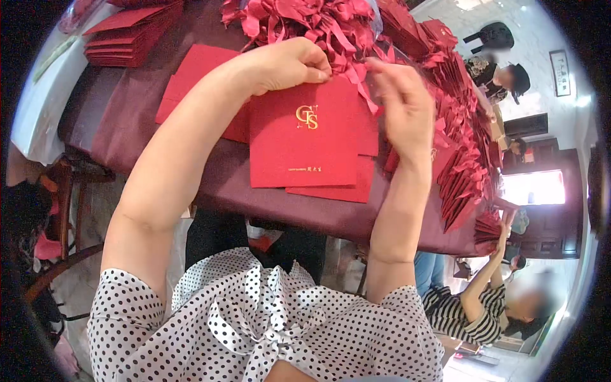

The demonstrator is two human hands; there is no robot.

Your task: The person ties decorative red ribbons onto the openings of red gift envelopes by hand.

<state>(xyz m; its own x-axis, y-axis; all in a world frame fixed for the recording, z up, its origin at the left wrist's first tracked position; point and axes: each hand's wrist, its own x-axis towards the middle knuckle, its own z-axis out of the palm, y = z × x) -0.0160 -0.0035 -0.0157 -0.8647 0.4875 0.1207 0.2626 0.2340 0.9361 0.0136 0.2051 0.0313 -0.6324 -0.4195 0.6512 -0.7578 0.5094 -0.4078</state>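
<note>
A red paper gift bag [302, 146] with gold lettering lies flat in front of me, overlapping other red bags. At its top edge my left hand [294, 63] is closed in a pinch, thumb and fingertips together on the bag near its ribbon. A pink-red ribbon [361, 92] hangs loose at the bag's upper right corner. Just right of that ribbon is my right hand [405, 105], slightly blurred, its fingers bent and apart. Beneath and to the left, more red bags [202, 70] lie on the dark red tablecloth [223, 184].
A heap of pink-red ribbons [312, 25] lies at the back. Long rows of ribboned red bags [455, 140] line the right side. A stack of red bags [130, 41] stands at the back left. A person in a striped top [471, 312] sits at the right, arms raised to the bags.
</note>
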